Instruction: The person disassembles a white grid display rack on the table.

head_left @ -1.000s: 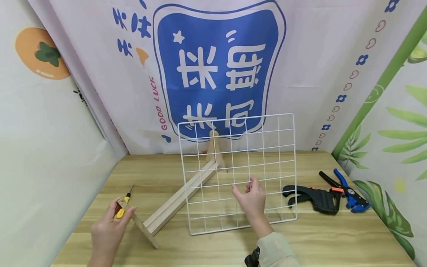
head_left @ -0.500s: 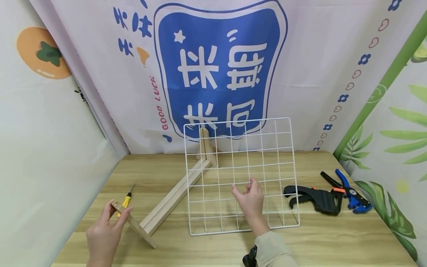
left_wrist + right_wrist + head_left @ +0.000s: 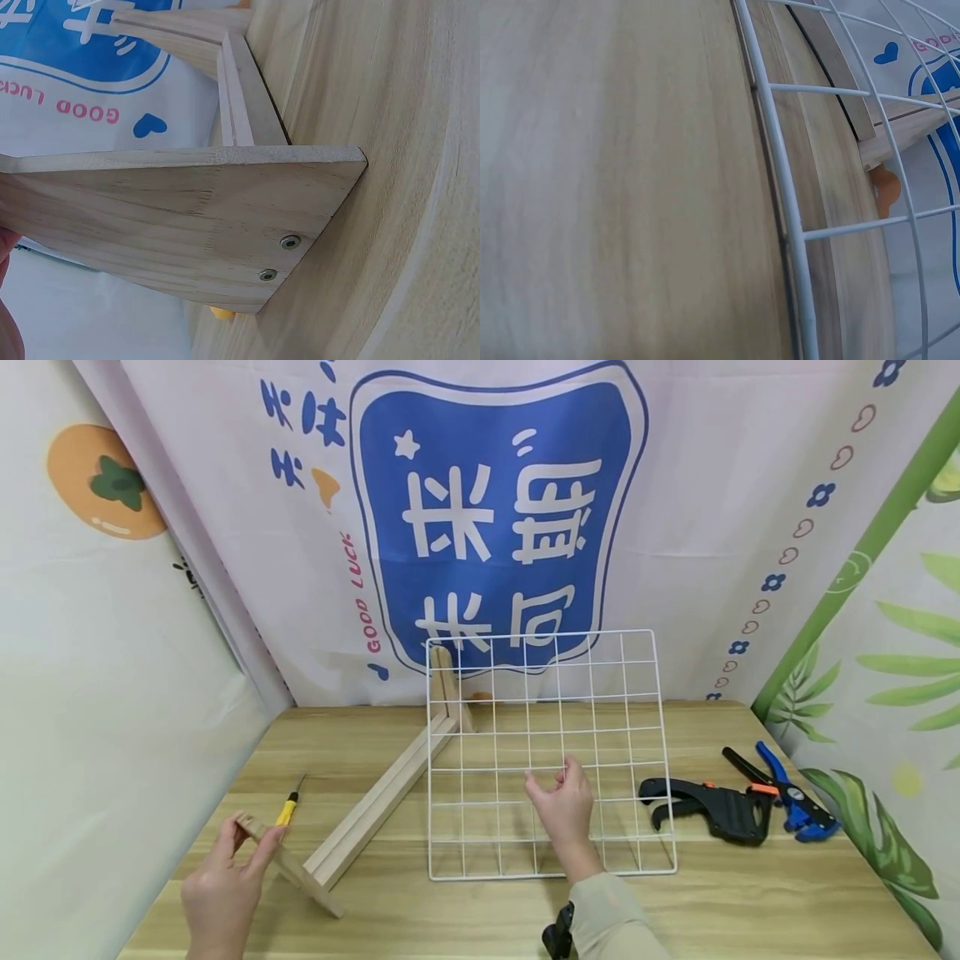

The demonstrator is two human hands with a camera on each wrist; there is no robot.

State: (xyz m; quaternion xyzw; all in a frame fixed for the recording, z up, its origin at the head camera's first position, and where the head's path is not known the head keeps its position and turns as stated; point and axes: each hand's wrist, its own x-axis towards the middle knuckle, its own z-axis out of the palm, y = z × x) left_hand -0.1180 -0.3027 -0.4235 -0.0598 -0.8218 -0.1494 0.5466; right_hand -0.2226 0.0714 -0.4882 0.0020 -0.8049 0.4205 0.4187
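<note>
My left hand [image 3: 225,881] pinches the top of the near wooden end panel [image 3: 296,867] of a wooden stand. A long wooden rail [image 3: 386,797] joins it to the far end panel [image 3: 444,685] at the back of the table. In the left wrist view the near panel [image 3: 150,217] stands upright on its edge, with two screws [image 3: 290,242] in its lower part. A white wire grid [image 3: 430,760] stands on its lower edge, right of the rail. My right hand [image 3: 566,810] holds a wire near the grid's middle. The right wrist view shows the grid's bottom wire [image 3: 782,172] along the tabletop.
A yellow-handled screwdriver [image 3: 287,811] lies on the table [image 3: 465,927] left of the rail. At the right lie a black cutter-like tool [image 3: 727,814] and blue-and-black pliers [image 3: 798,806]. A printed cloth [image 3: 690,568] hangs behind the table.
The wooden stand has shifted left with my left hand, its far end most. The grid's left side has moved right and turned slightly in my right hand, opening a smaller overlap with the rail.
</note>
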